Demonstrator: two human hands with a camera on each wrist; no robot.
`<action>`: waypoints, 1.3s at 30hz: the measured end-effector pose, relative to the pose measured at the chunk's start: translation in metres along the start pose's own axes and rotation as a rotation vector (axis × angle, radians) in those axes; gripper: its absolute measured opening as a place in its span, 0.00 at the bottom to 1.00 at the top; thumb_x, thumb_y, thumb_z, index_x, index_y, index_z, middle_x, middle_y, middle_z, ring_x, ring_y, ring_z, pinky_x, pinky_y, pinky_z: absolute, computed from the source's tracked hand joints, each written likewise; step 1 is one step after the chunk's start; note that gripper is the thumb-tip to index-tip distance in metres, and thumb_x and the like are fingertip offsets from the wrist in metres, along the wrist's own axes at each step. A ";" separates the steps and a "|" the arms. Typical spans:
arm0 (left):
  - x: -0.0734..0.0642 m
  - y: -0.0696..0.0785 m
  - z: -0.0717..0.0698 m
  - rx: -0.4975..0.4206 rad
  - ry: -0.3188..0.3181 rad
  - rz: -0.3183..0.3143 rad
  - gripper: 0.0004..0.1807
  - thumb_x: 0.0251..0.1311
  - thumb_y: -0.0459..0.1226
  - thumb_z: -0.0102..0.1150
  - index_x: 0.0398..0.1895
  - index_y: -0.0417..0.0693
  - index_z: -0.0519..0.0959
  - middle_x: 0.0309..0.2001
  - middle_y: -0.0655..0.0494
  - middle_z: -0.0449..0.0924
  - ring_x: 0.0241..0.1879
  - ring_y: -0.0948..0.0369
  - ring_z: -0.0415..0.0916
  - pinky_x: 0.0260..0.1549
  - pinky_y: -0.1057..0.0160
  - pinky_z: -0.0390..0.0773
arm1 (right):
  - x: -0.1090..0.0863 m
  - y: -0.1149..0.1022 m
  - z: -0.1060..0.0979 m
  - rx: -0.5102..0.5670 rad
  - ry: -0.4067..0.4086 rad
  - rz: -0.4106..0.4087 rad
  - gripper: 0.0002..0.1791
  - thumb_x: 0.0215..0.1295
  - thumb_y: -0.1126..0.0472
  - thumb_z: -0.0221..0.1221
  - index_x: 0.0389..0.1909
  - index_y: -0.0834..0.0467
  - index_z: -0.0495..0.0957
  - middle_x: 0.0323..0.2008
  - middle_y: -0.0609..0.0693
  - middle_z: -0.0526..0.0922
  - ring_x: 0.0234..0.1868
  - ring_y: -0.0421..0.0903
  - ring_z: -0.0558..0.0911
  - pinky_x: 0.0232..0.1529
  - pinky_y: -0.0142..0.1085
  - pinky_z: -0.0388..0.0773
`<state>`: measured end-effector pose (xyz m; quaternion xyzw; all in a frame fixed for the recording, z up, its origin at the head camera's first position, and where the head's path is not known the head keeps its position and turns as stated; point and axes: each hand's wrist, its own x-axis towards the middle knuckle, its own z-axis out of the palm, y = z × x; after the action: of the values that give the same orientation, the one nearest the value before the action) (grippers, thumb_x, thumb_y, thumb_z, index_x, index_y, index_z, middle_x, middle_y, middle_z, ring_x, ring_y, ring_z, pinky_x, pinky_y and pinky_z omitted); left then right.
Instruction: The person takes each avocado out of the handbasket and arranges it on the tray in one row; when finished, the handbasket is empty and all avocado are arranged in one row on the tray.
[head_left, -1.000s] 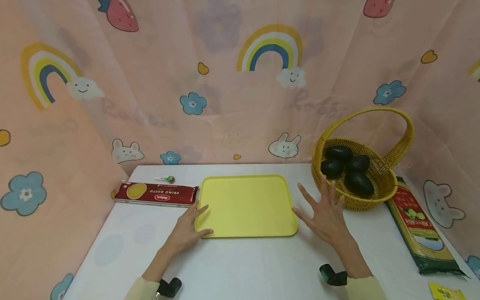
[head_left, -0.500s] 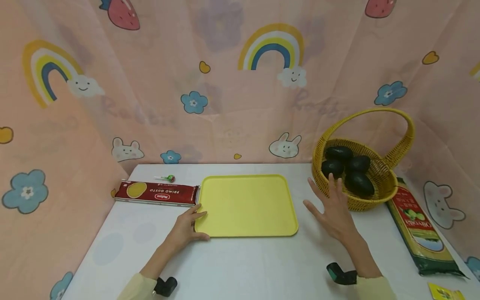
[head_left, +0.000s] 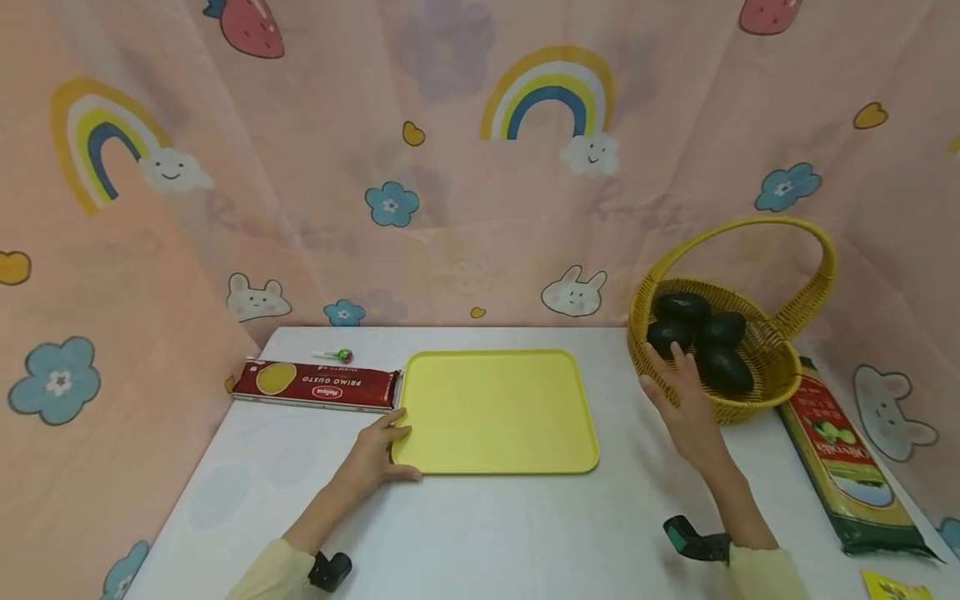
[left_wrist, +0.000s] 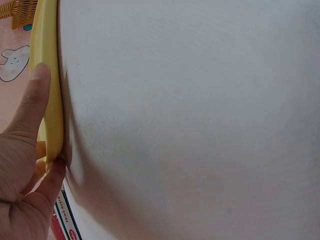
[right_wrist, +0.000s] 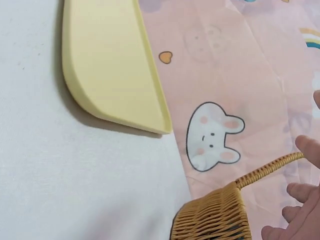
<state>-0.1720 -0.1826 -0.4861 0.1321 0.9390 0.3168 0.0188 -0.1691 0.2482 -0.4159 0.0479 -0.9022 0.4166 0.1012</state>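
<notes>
At the front left corner of a yellow tray (head_left: pixel 495 412), my left hand (head_left: pixel 372 454) holds the edge. Its thumb (left_wrist: pixel 36 102) lies along the tray's near side, and the other fingers bend round the corner. My right hand (head_left: pixel 688 417) is raised in front of a yellow wicker basket (head_left: pixel 783 379), with its fingers spread and nothing in them. Several dark avocados (head_left: pixel 723 371) lie inside the basket, and the right fingertips overlap its near rim in the head view.
A red PRIMO GUSTO packet (head_left: pixel 322 385) lies left of the tray, with a lollipop (head_left: pixel 341 356) behind it. Right of the basket lies a green and red Olivoila bag (head_left: pixel 851 467). A small yellow packet (head_left: pixel 892 586) is at the front right. A patterned pink cloth (head_left: pixel 450 250) hangs behind.
My right hand has moved right and away from the tray, to the front of the basket. My left hand has drawn its fingers back from the tray's surface to its corner.
</notes>
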 end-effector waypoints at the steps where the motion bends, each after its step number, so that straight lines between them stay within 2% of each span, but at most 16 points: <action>1: 0.000 0.000 0.000 0.004 0.000 0.001 0.41 0.32 0.42 0.80 0.52 0.27 0.77 0.64 0.39 0.67 0.65 0.43 0.63 0.62 0.51 0.67 | 0.001 0.000 -0.001 0.021 0.009 0.002 0.31 0.74 0.49 0.47 0.74 0.54 0.54 0.74 0.64 0.41 0.73 0.65 0.34 0.59 0.76 0.36; 6: 0.000 0.004 -0.001 0.020 0.000 -0.008 0.41 0.32 0.42 0.80 0.52 0.27 0.77 0.64 0.39 0.67 0.65 0.43 0.64 0.62 0.52 0.68 | 0.005 0.002 -0.010 0.118 0.068 0.047 0.29 0.75 0.50 0.47 0.73 0.53 0.57 0.74 0.62 0.48 0.73 0.65 0.45 0.62 0.72 0.47; 11: 0.001 0.005 -0.002 0.020 -0.005 -0.022 0.41 0.32 0.41 0.80 0.52 0.28 0.77 0.64 0.40 0.67 0.65 0.43 0.64 0.62 0.52 0.68 | 0.009 0.006 -0.019 0.183 0.096 0.120 0.31 0.74 0.48 0.48 0.73 0.53 0.55 0.73 0.60 0.51 0.72 0.62 0.50 0.65 0.65 0.53; 14: 0.001 0.004 -0.002 0.027 -0.004 -0.014 0.41 0.32 0.42 0.80 0.52 0.28 0.77 0.64 0.40 0.68 0.64 0.43 0.64 0.62 0.51 0.68 | 0.011 0.009 -0.025 0.208 0.098 0.174 0.32 0.72 0.46 0.49 0.73 0.51 0.56 0.72 0.57 0.53 0.72 0.58 0.53 0.69 0.52 0.57; 15: 0.002 0.004 -0.001 0.026 -0.005 -0.013 0.41 0.32 0.41 0.80 0.52 0.27 0.77 0.64 0.39 0.68 0.64 0.42 0.64 0.62 0.50 0.68 | 0.012 0.011 -0.027 0.216 0.098 0.197 0.32 0.72 0.45 0.49 0.73 0.50 0.56 0.73 0.56 0.53 0.72 0.56 0.55 0.69 0.43 0.61; 18: 0.002 0.004 -0.001 0.025 -0.007 -0.017 0.41 0.32 0.41 0.80 0.52 0.27 0.77 0.64 0.40 0.68 0.64 0.42 0.64 0.62 0.50 0.68 | 0.014 0.018 -0.033 0.243 0.100 0.234 0.32 0.71 0.44 0.50 0.72 0.46 0.57 0.72 0.55 0.57 0.68 0.46 0.66 0.56 0.21 0.69; 21: 0.002 0.005 -0.001 0.024 -0.007 -0.021 0.41 0.32 0.41 0.80 0.52 0.27 0.77 0.64 0.40 0.68 0.64 0.42 0.64 0.62 0.50 0.68 | 0.017 0.025 -0.041 0.285 0.099 0.274 0.32 0.70 0.43 0.51 0.72 0.45 0.57 0.71 0.55 0.59 0.54 0.31 0.74 0.44 0.14 0.71; 24: 0.002 0.005 -0.002 0.024 -0.004 -0.019 0.41 0.31 0.40 0.81 0.52 0.27 0.77 0.63 0.40 0.69 0.64 0.42 0.64 0.62 0.50 0.68 | 0.021 0.030 -0.049 0.335 0.092 0.334 0.34 0.69 0.44 0.53 0.72 0.46 0.57 0.72 0.54 0.58 0.41 0.19 0.71 0.43 0.14 0.73; 26: 0.002 0.005 -0.002 0.023 0.000 -0.017 0.41 0.31 0.40 0.81 0.51 0.27 0.77 0.63 0.40 0.69 0.64 0.42 0.64 0.61 0.50 0.68 | 0.023 0.035 -0.054 0.331 0.094 0.376 0.35 0.67 0.44 0.54 0.72 0.47 0.57 0.72 0.54 0.57 0.40 0.20 0.71 0.43 0.15 0.73; 29: 0.003 0.005 -0.002 0.019 0.005 -0.016 0.41 0.30 0.39 0.81 0.51 0.27 0.78 0.63 0.40 0.69 0.63 0.42 0.65 0.61 0.50 0.69 | 0.027 0.043 -0.062 0.284 0.106 0.413 0.36 0.67 0.43 0.54 0.72 0.48 0.57 0.72 0.56 0.56 0.52 0.31 0.76 0.53 0.22 0.71; 31: 0.003 0.005 -0.002 0.016 0.005 -0.013 0.41 0.30 0.39 0.81 0.51 0.27 0.78 0.63 0.40 0.69 0.63 0.42 0.65 0.61 0.50 0.69 | 0.031 0.050 -0.067 0.221 0.117 0.415 0.36 0.68 0.43 0.53 0.73 0.50 0.56 0.72 0.59 0.57 0.62 0.44 0.73 0.61 0.33 0.68; 32: 0.003 0.005 -0.002 0.014 0.003 -0.012 0.41 0.30 0.39 0.81 0.51 0.27 0.78 0.63 0.40 0.69 0.63 0.42 0.65 0.61 0.50 0.69 | 0.034 0.058 -0.069 0.206 0.140 0.423 0.35 0.67 0.43 0.54 0.72 0.49 0.58 0.71 0.56 0.60 0.62 0.45 0.73 0.60 0.32 0.70; 34: 0.003 0.004 -0.001 0.016 0.001 -0.013 0.41 0.30 0.40 0.81 0.51 0.27 0.78 0.63 0.40 0.69 0.63 0.42 0.65 0.61 0.50 0.68 | 0.040 0.069 -0.075 0.157 0.134 0.421 0.36 0.68 0.42 0.53 0.72 0.51 0.56 0.70 0.59 0.59 0.66 0.56 0.67 0.63 0.43 0.67; 36: 0.003 0.004 -0.001 0.016 0.002 -0.017 0.40 0.30 0.40 0.81 0.51 0.27 0.78 0.63 0.40 0.69 0.63 0.42 0.65 0.61 0.50 0.69 | 0.048 0.086 -0.080 0.163 0.119 0.449 0.38 0.67 0.42 0.54 0.73 0.51 0.56 0.71 0.59 0.59 0.66 0.60 0.66 0.63 0.50 0.67; 38: 0.003 0.004 -0.001 0.019 0.005 -0.017 0.41 0.30 0.40 0.81 0.51 0.27 0.78 0.63 0.40 0.69 0.63 0.42 0.65 0.61 0.50 0.68 | 0.058 0.111 -0.085 0.163 0.120 0.503 0.39 0.63 0.39 0.56 0.72 0.47 0.57 0.70 0.54 0.62 0.61 0.54 0.73 0.58 0.43 0.74; 39: 0.003 0.004 -0.001 0.019 0.007 -0.018 0.41 0.30 0.40 0.81 0.51 0.27 0.78 0.62 0.40 0.69 0.63 0.42 0.65 0.61 0.50 0.68 | 0.061 0.122 -0.088 0.154 0.097 0.524 0.40 0.63 0.37 0.56 0.73 0.47 0.56 0.70 0.53 0.60 0.59 0.54 0.75 0.57 0.45 0.75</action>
<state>-0.1739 -0.1796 -0.4828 0.1228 0.9432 0.3081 0.0171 -0.2370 0.3942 -0.4368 -0.1995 -0.8436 0.4978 0.0291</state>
